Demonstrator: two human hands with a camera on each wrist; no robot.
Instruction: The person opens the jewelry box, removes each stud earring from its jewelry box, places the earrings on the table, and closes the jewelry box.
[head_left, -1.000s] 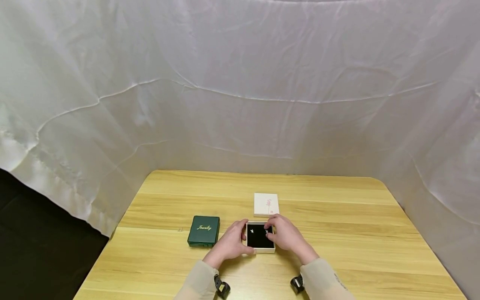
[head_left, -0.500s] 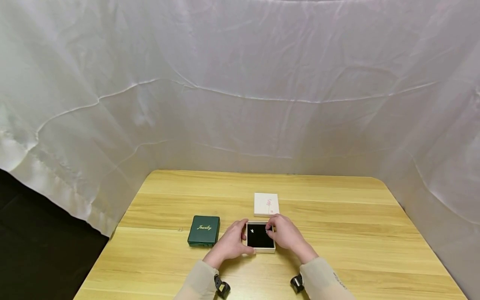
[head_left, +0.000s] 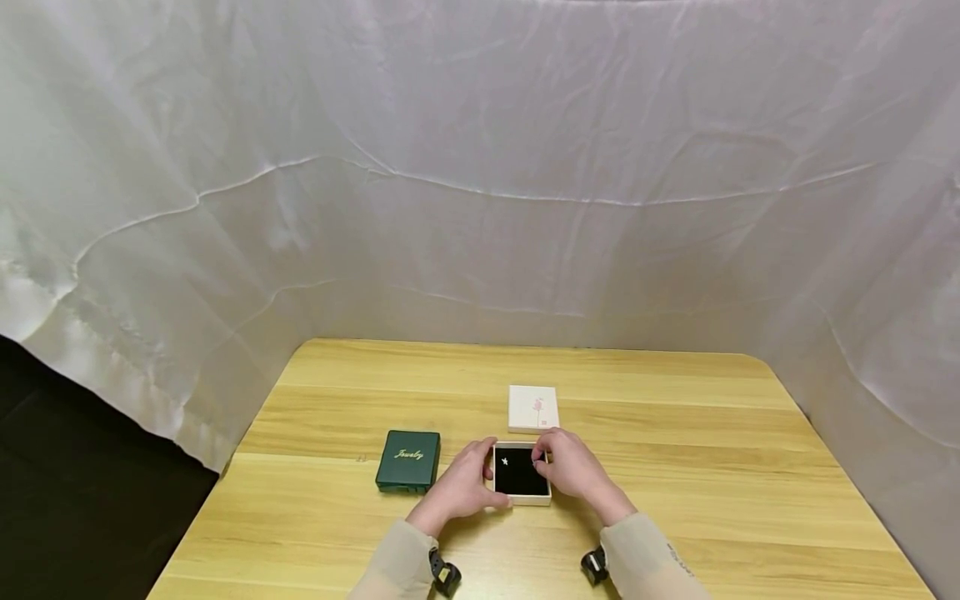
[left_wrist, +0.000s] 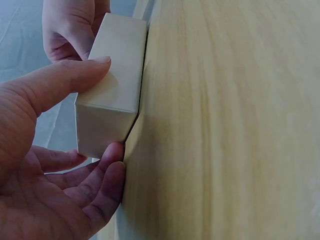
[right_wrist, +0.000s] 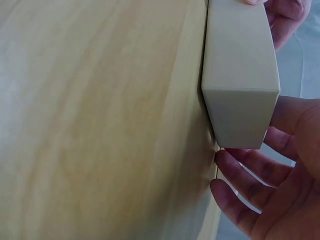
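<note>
Wood-grain tabletop (head_left: 712,475), lit from above. Nearest: pale sleeves (head_left: 647,558), with a black wrist camera (head_left: 446,575) by the left cuff. Next out, an open white box (head_left: 529,502) rests on the tabletop between the hands. Contents: black insert (head_left: 517,482), one star-shaped stud (head_left: 505,461) at its far left. Left hand (head_left: 461,486) grips the box's left end, thumb flat along the near wall, fingers at the end and far corner. Right hand (head_left: 576,469) reaches over the right rim; thumb and index pinch a tiny bright piece (head_left: 536,462) at the insert, mostly hidden by fingertips. Its remaining fingers curl loosely beside the right end. To the left, a closed green jewelry box (head_left: 407,471), gold "Jewelry" lettering upward; left of it, tiny pieces (head_left: 362,458), too small to identify. Farther: white lid (head_left: 531,408), pink flower print. Behind: pale satiny drapery (head_left: 525,167).
</note>
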